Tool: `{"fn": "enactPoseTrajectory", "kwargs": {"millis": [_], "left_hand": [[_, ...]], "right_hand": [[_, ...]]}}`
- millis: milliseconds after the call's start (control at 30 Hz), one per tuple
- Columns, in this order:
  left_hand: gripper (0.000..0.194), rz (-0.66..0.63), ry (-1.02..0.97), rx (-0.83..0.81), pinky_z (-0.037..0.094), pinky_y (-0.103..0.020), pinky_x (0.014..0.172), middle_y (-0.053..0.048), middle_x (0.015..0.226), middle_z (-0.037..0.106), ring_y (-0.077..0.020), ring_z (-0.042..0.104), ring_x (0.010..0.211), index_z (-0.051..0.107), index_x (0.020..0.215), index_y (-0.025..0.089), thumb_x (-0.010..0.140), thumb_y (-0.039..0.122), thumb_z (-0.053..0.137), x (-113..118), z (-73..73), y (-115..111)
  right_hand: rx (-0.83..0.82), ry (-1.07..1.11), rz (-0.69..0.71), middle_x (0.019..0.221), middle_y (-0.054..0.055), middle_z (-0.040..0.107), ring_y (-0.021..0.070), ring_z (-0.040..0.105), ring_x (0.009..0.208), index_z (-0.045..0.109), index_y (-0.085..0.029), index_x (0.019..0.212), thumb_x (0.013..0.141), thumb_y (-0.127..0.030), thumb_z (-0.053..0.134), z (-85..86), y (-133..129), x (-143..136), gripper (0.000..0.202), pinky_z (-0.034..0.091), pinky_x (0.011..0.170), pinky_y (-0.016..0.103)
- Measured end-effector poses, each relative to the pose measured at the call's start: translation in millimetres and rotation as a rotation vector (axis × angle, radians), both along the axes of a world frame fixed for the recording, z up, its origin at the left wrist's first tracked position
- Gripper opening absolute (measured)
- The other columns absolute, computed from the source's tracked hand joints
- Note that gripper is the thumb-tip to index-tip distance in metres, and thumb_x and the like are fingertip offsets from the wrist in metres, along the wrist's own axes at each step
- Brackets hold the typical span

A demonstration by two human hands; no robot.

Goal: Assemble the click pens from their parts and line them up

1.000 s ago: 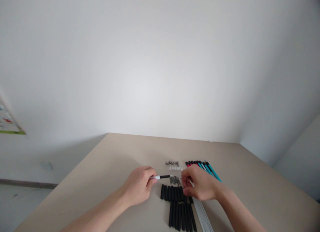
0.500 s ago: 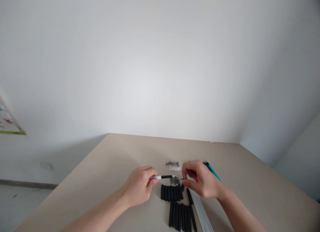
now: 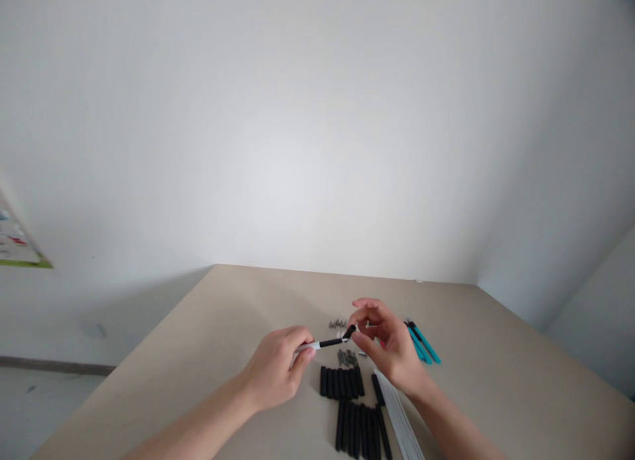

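My left hand (image 3: 282, 368) pinches a thin pen-like rod (image 3: 330, 343), white at the rear and black toward its front, pointing right. Between the thumb and fingers of my right hand (image 3: 387, 344) is a short black cap-like piece (image 3: 350, 331), tilted, at the rod's right tip. Whether the two touch is too small to tell. Below them lie a row of short black tubes (image 3: 341, 382) and a row of longer black tubes (image 3: 358, 430). Small metal parts (image 3: 347, 359) lie just under the rod.
Long white rods (image 3: 401, 417) lie right of the black tubes, with a separate black piece (image 3: 378, 389) beside them. Teal and black pens (image 3: 424, 343) are beyond my right hand. Small dark clips (image 3: 337, 324) lie farther back on the beige table (image 3: 238, 301), against a white wall.
My right hand has risen slightly and now holds the short black piece at the rod's tip. The rod's front end has tilted up a little. More of the teal pens shows.
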State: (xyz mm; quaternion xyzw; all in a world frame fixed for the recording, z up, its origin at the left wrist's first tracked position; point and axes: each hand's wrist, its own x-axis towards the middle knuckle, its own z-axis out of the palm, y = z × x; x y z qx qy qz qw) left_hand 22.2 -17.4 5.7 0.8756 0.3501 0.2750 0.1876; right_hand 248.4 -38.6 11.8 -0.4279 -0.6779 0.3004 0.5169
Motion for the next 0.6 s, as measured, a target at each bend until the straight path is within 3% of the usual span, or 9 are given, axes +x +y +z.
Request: {"fn": "enactPoseTrajectory", "kwargs": {"millis": [100,300,600], "left_hand": [[0.021,-0.009,-0.023,-0.003,0.032,-0.024,0.057,0.000,0.069,0.054,-0.0136,0.047,0.061,0.050,0.078,0.019,0.093,0.029,0.038,-0.2,-1.0,0.2],[0.023,0.016,-0.120,-0.015,0.030,-0.022,0.053,0.000,0.067,0.050,-0.0122,0.043,0.058,0.049,0.078,0.018,0.093,0.031,0.038,-0.5,-3.4,1.6],[0.025,0.054,-0.129,-0.025,0.030,-0.022,0.051,0.000,0.067,0.050,-0.0119,0.043,0.057,0.051,0.079,0.018,0.093,0.033,0.038,0.1,-5.3,2.3]], "right_hand": [[-0.019,0.060,0.020,0.085,0.004,0.060,0.0142,0.054,0.070,0.048,-0.021,0.112,0.084,-0.030,0.061,-0.2,0.9,-0.9,0.031,0.043,0.056,0.025],[-0.108,0.329,0.129,0.085,0.002,0.056,0.0163,0.058,0.070,0.046,-0.024,0.112,0.082,-0.035,0.065,-1.3,4.6,-1.1,0.038,0.049,0.046,0.024],[-0.138,0.262,0.179,0.086,0.003,0.059,0.0162,0.062,0.070,0.047,-0.023,0.110,0.084,-0.038,0.063,0.8,0.1,-3.1,0.034,0.053,0.060,0.030]]}}
